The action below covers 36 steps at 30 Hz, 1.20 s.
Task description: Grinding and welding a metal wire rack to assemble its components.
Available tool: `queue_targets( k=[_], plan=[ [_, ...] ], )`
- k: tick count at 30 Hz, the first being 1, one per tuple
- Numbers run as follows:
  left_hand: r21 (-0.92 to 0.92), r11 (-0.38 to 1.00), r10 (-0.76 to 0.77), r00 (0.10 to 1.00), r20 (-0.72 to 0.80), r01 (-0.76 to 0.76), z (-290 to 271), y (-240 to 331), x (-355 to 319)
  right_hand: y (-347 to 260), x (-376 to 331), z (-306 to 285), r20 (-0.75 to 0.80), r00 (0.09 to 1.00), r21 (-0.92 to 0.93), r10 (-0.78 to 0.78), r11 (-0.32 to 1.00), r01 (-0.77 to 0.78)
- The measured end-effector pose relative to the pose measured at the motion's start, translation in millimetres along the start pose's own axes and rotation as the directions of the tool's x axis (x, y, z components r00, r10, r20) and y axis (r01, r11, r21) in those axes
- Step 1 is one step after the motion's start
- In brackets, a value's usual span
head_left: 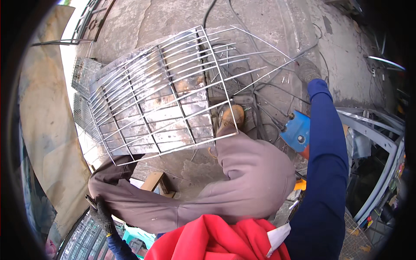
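Hands (104,219) near wire grid (171,82), contact unclear

I see a blue welding machine (296,130) below my grey-gloved right hand (308,70), a silvery wire grid (170,80) beyond my dark-gloved left hand (103,216).

A grey metal plate (113,69), stained and rust-marked, stretches across the left and middle; a wire grid (171,82) lies on it, its right and near edges reaching past the plate, rod ends jutting right; what holds the plate up is hidden; around it runs a rough, grimy floor (173,17); dark cables (260,117) trail over this on the right, a blue box (299,131) beside them; thin offcuts (284,80) lie scattered nearby; a brown shoe (237,113) rests just right of the plate.
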State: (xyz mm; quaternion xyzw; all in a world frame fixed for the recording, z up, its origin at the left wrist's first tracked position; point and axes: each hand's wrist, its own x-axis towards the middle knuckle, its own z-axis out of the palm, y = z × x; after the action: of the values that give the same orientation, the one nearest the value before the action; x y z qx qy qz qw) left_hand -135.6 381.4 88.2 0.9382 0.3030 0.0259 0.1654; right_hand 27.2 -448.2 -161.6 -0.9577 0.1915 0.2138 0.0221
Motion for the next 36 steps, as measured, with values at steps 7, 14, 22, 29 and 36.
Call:
queue_targets(
  k=[7, 14, 22, 29, 36],
  plan=[
    [-0.009, 0.985, -0.17, 0.985, -0.025, 0.17, 4, 40, -5, 5, 65, 41, 0.099, 0.981, -0.263, -0.166, 0.946, 0.187],
    [-0.011, 0.987, -0.164, 0.981, -0.104, 0.163, 13, 44, -5, 13, 53, 19, 0.211, 0.928, -0.285, -0.307, 0.889, 0.358],
    [0.161, 0.909, 0.377, 0.923, 0.083, -0.386, -12, -89, 16, 81, -64, -134, 0.062, 0.993, -0.258, -0.104, 0.959, 0.116],
    [-0.278, 0.96, 0.111, 0.96, 0.257, -0.037, 2, 40, -10, 126, -228, -255, -0.285, 0.958, 0.29, -0.041, 0.948, 0.127],
    [-0.846, 0.31, 0.28, 0.808, 0.518, 0.434, -18, 67, 9, -154, -328, -232, -0.321, 0.694, -0.047, -0.645, 0.742, 0.668]
  ],
)
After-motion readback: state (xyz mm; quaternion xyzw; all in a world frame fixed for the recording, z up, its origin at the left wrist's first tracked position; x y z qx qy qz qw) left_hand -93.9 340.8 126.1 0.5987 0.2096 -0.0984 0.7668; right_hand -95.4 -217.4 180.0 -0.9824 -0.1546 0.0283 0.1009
